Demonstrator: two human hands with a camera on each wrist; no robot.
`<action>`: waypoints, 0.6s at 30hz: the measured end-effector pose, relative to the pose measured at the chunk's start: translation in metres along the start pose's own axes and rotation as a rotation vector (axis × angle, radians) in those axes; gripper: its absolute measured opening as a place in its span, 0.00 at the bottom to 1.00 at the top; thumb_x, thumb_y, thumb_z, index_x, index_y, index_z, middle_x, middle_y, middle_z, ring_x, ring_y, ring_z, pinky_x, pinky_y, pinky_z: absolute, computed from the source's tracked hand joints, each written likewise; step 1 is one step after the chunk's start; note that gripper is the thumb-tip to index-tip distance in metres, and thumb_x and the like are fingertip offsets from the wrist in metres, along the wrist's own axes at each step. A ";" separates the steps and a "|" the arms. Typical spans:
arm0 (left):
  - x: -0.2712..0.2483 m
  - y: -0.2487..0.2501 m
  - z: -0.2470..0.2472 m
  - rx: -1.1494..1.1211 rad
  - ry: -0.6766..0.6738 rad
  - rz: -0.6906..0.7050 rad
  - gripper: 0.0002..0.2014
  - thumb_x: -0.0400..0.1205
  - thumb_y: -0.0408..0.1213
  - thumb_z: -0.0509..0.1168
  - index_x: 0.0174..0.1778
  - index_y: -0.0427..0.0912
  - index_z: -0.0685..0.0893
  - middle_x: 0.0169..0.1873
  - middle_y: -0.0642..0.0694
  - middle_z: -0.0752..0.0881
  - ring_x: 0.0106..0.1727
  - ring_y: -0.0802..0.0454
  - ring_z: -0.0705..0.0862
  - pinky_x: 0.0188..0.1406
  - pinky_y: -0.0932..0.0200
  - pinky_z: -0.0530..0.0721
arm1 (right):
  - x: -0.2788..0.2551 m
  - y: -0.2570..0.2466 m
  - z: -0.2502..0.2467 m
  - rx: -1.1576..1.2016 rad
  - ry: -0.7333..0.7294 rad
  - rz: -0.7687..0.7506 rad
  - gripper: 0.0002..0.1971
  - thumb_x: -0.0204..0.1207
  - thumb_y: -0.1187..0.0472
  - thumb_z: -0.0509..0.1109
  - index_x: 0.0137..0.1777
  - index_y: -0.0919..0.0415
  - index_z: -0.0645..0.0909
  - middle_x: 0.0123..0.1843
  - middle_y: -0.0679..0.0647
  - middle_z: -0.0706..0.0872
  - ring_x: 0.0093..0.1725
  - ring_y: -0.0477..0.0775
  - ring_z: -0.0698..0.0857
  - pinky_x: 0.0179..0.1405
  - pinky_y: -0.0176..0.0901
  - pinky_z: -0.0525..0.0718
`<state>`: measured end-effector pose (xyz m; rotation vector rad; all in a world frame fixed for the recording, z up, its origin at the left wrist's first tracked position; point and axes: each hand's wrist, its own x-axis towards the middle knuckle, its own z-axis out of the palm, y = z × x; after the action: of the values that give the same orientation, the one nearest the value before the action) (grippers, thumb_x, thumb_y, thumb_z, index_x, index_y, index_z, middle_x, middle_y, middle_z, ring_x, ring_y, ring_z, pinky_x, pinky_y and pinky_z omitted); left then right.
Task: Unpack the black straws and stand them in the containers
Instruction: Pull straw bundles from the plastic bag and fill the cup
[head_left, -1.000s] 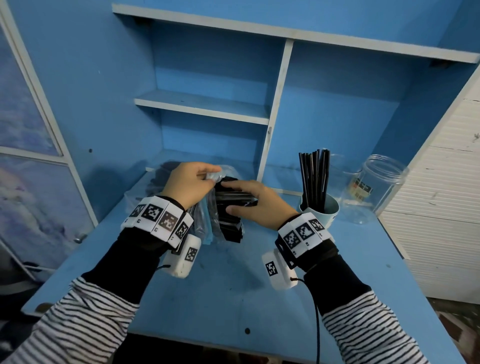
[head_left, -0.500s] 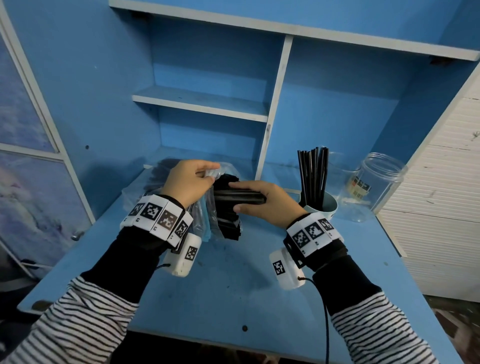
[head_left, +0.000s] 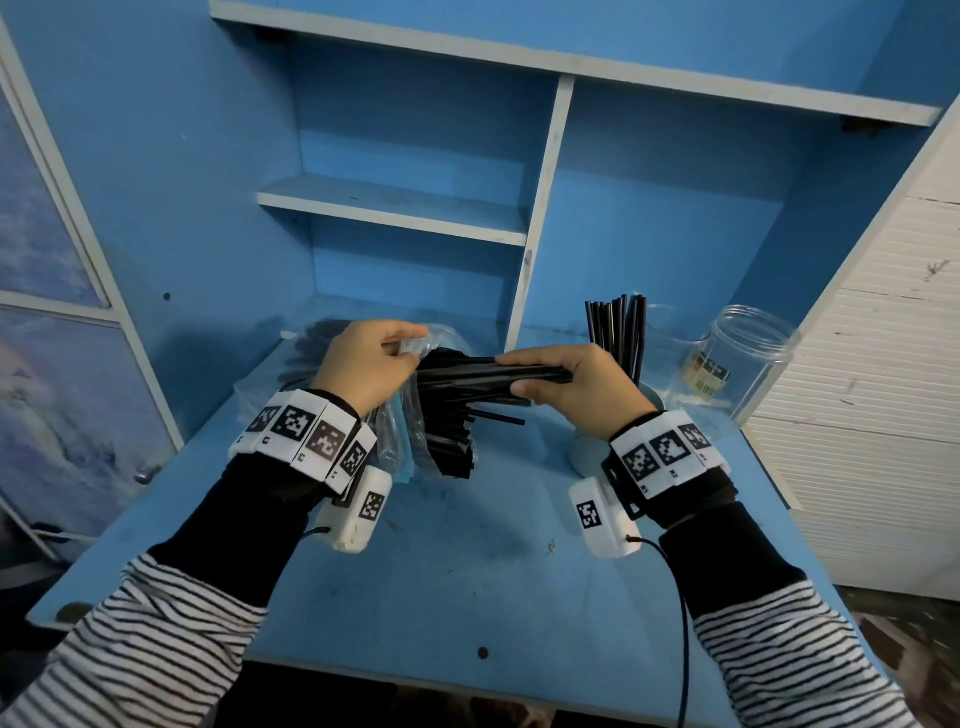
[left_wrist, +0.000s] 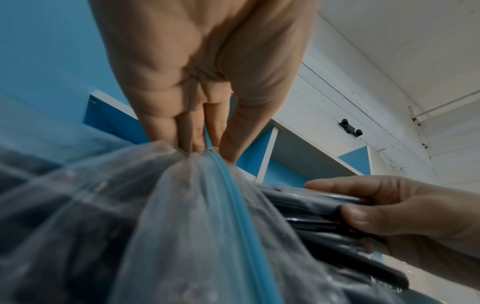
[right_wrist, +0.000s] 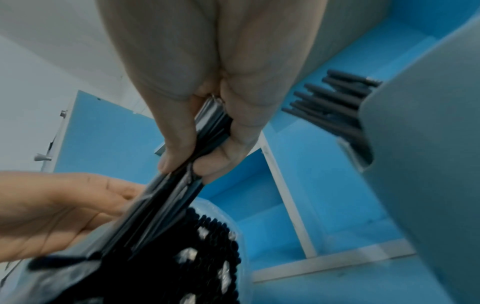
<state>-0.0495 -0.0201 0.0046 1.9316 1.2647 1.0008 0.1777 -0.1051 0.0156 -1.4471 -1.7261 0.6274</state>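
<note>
My left hand (head_left: 384, 358) pinches the top edge of a clear plastic bag (head_left: 441, 343) with a blue zip strip (left_wrist: 233, 197); the bag holds many black straws (head_left: 447, 441). My right hand (head_left: 550, 379) grips a bundle of black straws (head_left: 483, 374) between thumb and fingers, half drawn out of the bag toward the right (right_wrist: 207, 131). Behind the right hand a light blue cup (head_left: 582, 452) has several black straws (head_left: 618, 332) standing upright in it. A clear empty jar (head_left: 737, 369) stands at the right.
A second bag of dark straws (head_left: 317, 338) lies behind the left hand against the blue wall. Blue shelves (head_left: 395, 208) with a white divider rise at the back. A white slatted panel (head_left: 872, 364) borders the blue table (head_left: 467, 561) on the right.
My right hand has pulled the straw bundle further out of the bag toward the right. The left hand has stayed on the bag's edge.
</note>
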 end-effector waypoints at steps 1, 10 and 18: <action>0.000 0.000 0.001 0.010 -0.001 0.000 0.16 0.80 0.31 0.69 0.63 0.48 0.86 0.64 0.49 0.85 0.61 0.57 0.82 0.67 0.59 0.77 | -0.002 0.000 -0.005 -0.004 0.001 -0.001 0.15 0.74 0.66 0.75 0.60 0.52 0.88 0.48 0.41 0.90 0.40 0.31 0.85 0.48 0.25 0.80; -0.019 0.045 0.015 0.195 -0.027 0.193 0.21 0.78 0.35 0.67 0.69 0.50 0.81 0.71 0.52 0.79 0.72 0.54 0.75 0.68 0.68 0.64 | -0.016 0.004 -0.018 -0.031 0.022 0.012 0.15 0.73 0.64 0.77 0.59 0.51 0.88 0.51 0.45 0.91 0.42 0.38 0.87 0.50 0.32 0.82; -0.010 0.073 0.051 0.484 -0.408 0.357 0.28 0.68 0.53 0.78 0.62 0.53 0.78 0.47 0.56 0.83 0.47 0.54 0.81 0.45 0.58 0.77 | -0.031 -0.021 -0.046 -0.208 0.053 -0.030 0.16 0.72 0.64 0.77 0.58 0.48 0.88 0.47 0.43 0.90 0.41 0.36 0.86 0.47 0.28 0.82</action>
<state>0.0252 -0.0597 0.0350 2.6367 1.0025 0.4283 0.2038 -0.1447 0.0505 -1.5621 -1.8097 0.3989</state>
